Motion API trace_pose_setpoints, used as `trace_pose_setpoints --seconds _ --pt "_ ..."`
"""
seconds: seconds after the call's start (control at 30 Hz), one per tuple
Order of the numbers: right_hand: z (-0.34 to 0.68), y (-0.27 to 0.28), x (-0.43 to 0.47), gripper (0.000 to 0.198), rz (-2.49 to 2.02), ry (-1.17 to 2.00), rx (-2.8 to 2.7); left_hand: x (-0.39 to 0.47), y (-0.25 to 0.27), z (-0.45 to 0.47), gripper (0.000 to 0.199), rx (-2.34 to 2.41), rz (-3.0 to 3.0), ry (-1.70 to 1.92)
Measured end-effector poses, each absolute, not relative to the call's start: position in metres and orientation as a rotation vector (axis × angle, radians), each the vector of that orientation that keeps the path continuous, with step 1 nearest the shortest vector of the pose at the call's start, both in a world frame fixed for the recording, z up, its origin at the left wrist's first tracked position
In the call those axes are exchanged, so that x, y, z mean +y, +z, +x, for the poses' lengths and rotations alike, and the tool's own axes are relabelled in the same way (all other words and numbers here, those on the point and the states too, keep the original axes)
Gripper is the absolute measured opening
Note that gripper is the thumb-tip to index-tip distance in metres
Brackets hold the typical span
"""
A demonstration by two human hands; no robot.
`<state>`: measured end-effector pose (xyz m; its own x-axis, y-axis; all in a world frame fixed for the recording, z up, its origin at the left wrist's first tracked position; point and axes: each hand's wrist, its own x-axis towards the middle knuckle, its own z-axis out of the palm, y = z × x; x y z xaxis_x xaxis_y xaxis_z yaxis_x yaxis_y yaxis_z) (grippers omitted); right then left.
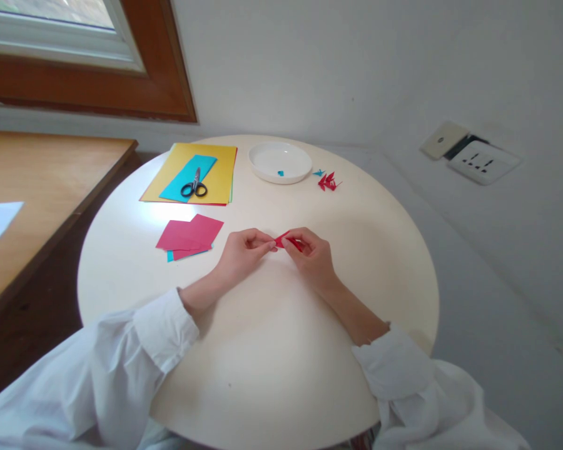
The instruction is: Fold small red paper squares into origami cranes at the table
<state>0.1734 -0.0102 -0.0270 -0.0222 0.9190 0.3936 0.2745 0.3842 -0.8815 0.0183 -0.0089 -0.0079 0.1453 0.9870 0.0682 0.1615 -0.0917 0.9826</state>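
A small piece of folded red paper [282,239] is held just above the middle of the round table, mostly covered by fingers. My left hand [246,251] pinches its left end between thumb and fingertips. From the other side, my right hand [311,253] grips the same paper, and a red edge shows beneath its fingers. Left of my hands lie several red paper squares [187,235], overlapping, with a blue sheet [170,255] peeking out below. Beyond my right hand rest small folded red paper figures [327,182] and a little blue one [318,172].
At the back, a shallow white dish [280,164] holds a tiny blue piece [280,173]. Black-handled scissors [194,186] lie on a blue paper strip [178,182] over yellow sheets [228,164]. A wooden desk [51,169] stands to the left; the wall has a socket [483,162].
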Motion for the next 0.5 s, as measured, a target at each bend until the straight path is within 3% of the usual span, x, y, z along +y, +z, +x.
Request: trace_pose_setpoints --seconds 0.5 --pt "0.1755 -0.0306 -0.0101 0.003 -1.057 0.673 -1.565 -0.0092 -0.0079 0.0194 0.013 1.141 1.36 1.068"
